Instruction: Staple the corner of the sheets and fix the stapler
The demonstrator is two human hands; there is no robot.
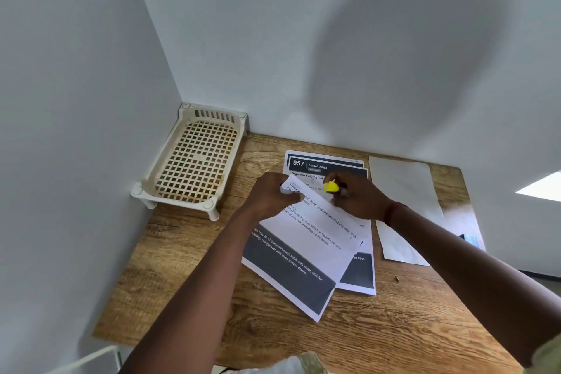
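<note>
Nearest the viewer, below both grips: wooden table point(394, 328), bare grain, bearing all items. Printed sheet point(303, 252), tilted, its dark footer band toward the viewer, its far end curled up off the stack; judged light, limp, easily creased, best taken at the curled edge or a corner. Left hand point(267, 197): fingers curled round that raised far edge, pinching it. Right hand point(355, 197), just beside the left: closed round a yellow highlighter point(331, 187), its cap end showing toward the left hand, over the sheet. Under the grips: second printed sheet point(324, 165), headed 957, lying flat. Right of the grips: blank paper point(406, 185). Left of them and farther, in the wall corner: cream lattice rack point(194, 161) on short legs.
</note>
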